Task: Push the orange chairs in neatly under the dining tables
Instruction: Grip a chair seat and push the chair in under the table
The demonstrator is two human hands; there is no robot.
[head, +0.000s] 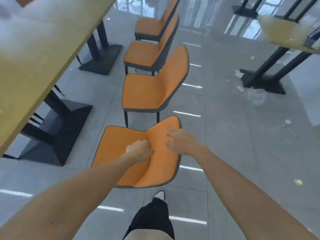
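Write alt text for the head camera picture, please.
Both of a person's hands, left hand and right hand, rest on the backrest of the nearest orange chair. Three more orange chairs line up beyond it beside a long wooden table.

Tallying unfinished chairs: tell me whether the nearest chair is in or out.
Out. The nearest chair stands clear of the table, seat fully exposed, both hands on its backrest.

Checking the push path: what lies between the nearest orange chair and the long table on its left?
Only bare grey floor separates the nearest chair from the table in the head view; the table's black base sits beneath it.
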